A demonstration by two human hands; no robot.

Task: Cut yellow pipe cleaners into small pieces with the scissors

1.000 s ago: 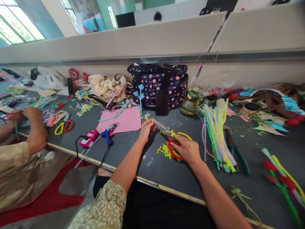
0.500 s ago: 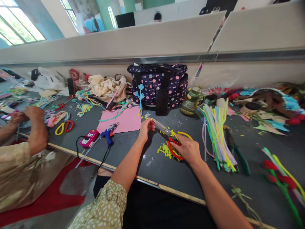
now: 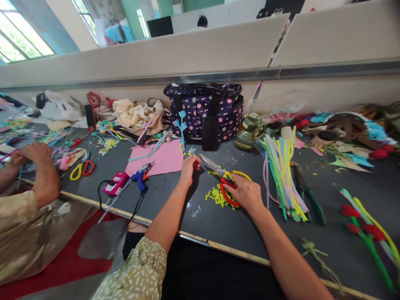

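My right hand [image 3: 246, 192] is wrapped round the handles of a pair of scissors [image 3: 222, 174], with red and yellow grips. Their blades point away to the left, towards my left hand [image 3: 190, 170]. The fingers of that hand are curled in a pinch just left of the blade tips; whatever is between them is too small to make out. Below the scissors lies a heap of short yellow cut pieces [image 3: 218, 196], partly hidden by the red grip. More yellow bits [image 3: 189, 153] lie beyond my left hand, near an upright blue fuzzy flower stem [image 3: 182, 130].
A phone [image 3: 210, 133] leans on a dotted bag [image 3: 228, 112]. Pink sheet [image 3: 159, 156] and blue glue gun [image 3: 140, 178] lie left; a green jug [image 3: 249, 130] and pipe cleaner bundle [image 3: 286, 175] stand right. A co-worker's hands [image 3: 39, 156] are at far left.
The view has shifted slightly. A small yellow bit seen at my left fingertips no longer shows, and a small gap now separates those fingers from the scissor tips.
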